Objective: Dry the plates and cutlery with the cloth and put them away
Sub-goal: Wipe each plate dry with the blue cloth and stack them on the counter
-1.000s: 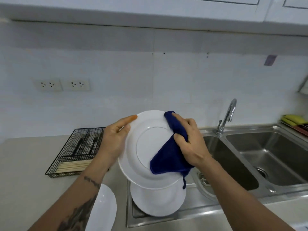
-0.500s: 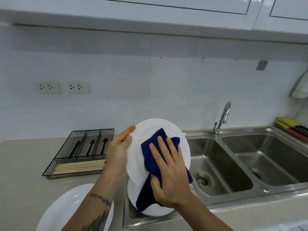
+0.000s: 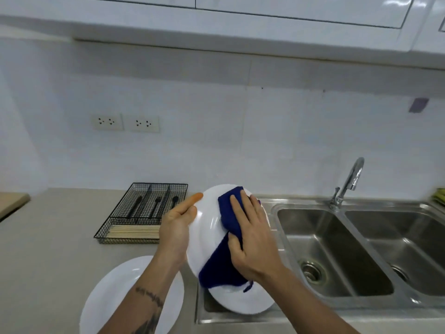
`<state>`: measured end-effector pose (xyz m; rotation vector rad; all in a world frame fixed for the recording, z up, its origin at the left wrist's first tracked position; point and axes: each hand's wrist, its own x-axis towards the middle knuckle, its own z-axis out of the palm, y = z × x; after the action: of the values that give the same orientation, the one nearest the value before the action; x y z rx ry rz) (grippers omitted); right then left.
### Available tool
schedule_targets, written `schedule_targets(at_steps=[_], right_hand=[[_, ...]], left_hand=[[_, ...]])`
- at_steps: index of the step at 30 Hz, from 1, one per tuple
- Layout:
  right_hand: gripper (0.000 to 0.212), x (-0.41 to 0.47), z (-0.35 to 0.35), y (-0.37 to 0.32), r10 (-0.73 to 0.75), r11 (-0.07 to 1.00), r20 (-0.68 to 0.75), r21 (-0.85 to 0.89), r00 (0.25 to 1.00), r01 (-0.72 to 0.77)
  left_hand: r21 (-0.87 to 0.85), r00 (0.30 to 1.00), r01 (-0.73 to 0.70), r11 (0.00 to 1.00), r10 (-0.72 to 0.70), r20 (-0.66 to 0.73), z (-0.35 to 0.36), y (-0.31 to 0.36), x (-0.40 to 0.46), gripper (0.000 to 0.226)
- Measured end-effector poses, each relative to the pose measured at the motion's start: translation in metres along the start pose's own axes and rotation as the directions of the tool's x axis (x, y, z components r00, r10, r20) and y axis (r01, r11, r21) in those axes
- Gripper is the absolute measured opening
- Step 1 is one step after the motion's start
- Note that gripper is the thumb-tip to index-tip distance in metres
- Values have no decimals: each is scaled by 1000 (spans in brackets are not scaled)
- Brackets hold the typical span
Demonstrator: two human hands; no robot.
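left hand point(image 3: 177, 227): grips the held plate point(image 3: 207, 227) by its left rim, fingers behind it, index finger lying straight along the upper edge.
right hand point(image 3: 250, 239): fingers spread flat, pressing the blue cloth point(image 3: 224, 261) against the plate face; not wrapped round anything.
held plate: white, tilted near upright, raised above the counter's edge next to the sink.
blue cloth: covers the plate's right and lower part, tail hanging below the wrist.
second plate point(image 3: 243, 302): white, under the held one, in the steel drainer area; resting angle hard to tell.
third plate point(image 3: 115, 292): white, flat on the counter point(image 3: 48, 237), lower left, partly behind the left forearm.
cutlery tray point(image 3: 144, 213): black wire, left of the hands; dark cutlery in rear slots, pale chopsticks in front.
sink point(image 3: 337, 249): double steel basin, right; tap behind.
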<state>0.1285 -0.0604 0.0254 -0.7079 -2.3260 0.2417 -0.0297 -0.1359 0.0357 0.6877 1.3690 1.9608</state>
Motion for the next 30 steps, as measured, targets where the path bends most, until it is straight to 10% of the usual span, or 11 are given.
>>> schedule_targets(at_steps=[13, 20, 23, 26, 30], right_hand=[[52, 32, -10, 11, -34, 979, 164, 205, 986, 0], [49, 13, 12, -3, -173, 985, 28, 22, 985, 172], [50, 10, 19, -10, -172, 985, -13, -28, 985, 171], [51, 6, 27, -17, -248, 966, 13, -78, 969, 248], [56, -6, 32, -23, -329, 939, 213, -34, 920, 343]], left_hand=[[455, 936, -331, 826, 227, 269, -30, 23, -7, 55], [572, 930, -316, 756, 366, 30, -46, 0, -1, 38], [349, 960, -173, 921, 236, -149, -45, -17, 1, 19], [-275, 983, 74, 959, -117, -144, -40, -21, 0, 10], [-347, 893, 98, 933, -237, -384, -39, -13, 6, 48]])
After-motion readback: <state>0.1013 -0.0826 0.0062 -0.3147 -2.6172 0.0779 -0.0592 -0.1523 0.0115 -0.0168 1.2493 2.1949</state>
